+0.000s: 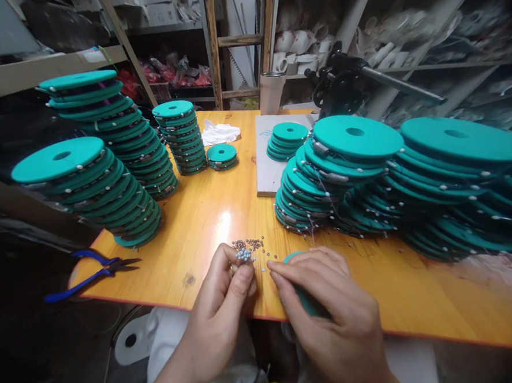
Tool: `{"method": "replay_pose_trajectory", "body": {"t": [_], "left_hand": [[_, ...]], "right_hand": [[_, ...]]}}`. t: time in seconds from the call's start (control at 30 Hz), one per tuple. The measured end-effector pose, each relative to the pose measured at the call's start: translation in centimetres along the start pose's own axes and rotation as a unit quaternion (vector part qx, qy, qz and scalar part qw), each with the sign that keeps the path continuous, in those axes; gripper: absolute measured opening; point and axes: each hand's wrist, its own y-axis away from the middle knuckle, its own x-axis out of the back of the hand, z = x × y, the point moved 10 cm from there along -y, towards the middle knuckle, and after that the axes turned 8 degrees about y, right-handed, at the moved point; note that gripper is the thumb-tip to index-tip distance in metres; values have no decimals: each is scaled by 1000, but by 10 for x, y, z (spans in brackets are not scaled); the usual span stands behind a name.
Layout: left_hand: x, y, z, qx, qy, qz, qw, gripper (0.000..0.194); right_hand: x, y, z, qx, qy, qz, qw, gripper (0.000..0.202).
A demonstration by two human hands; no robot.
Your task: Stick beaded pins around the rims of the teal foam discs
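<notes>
My left hand [219, 313] is closed around a small bunch of pins with pale blue round heads [244, 254], the heads showing above the thumb and curled index finger. To its right, my right hand [339, 312] has thumb and index finger pinched together; whatever is between the tips is too small to make out. A green foam spool [312, 303] lies under the right hand, mostly hidden by it. Small dark round beads [253, 244] are scattered on the wooden table [219, 229] just beyond the left hand.
Tall stacks of green spools [108, 197] stand on the left, with more stacks [354, 141] on the right. Blue-handled pliers [104, 268] lie at the left edge. Behind are a grey board [263, 183], a cup [271, 93], a black lever press [340, 84] and shelves.
</notes>
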Motion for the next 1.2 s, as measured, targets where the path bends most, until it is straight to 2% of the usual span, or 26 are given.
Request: {"method": "replay_pose_trajectory", "body": {"t": [0.17, 0.37, 0.43, 0.53, 0.67, 0.83, 1.0, 1.07, 1.2], "left_hand": [[1, 2, -2, 5, -31, 2, 1000, 26], [1, 6, 4, -37, -200, 14, 979, 24], [9, 7, 8, -67, -182, 67, 979, 23], [20, 12, 14, -127, -98, 150, 976, 26], [16, 14, 17, -186, -31, 157, 969, 23], [12, 15, 24, -223, -26, 168, 960, 19], [26, 16, 41, -264, 74, 216, 937, 27], [27, 12, 40, -248, 97, 213, 940, 29], [22, 3, 23, -158, 73, 179, 968, 25]], "right_hand": [[1, 1, 2, -6, -10, 0, 1000, 15], [1, 0, 4, -13, -47, -9, 999, 15], [0, 0, 4, -18, -45, -12, 999, 12], [2, 1, 0, -12, -10, -6, 1000, 13], [-2, 3, -8, 23, 11, -29, 999, 15], [-9, 8, -14, 59, 29, -64, 996, 19], [-1, 10, -10, 75, 50, -50, 995, 20], [5, 12, -4, 64, 59, -60, 994, 16], [6, 24, 8, 44, 103, -123, 986, 8]]}}
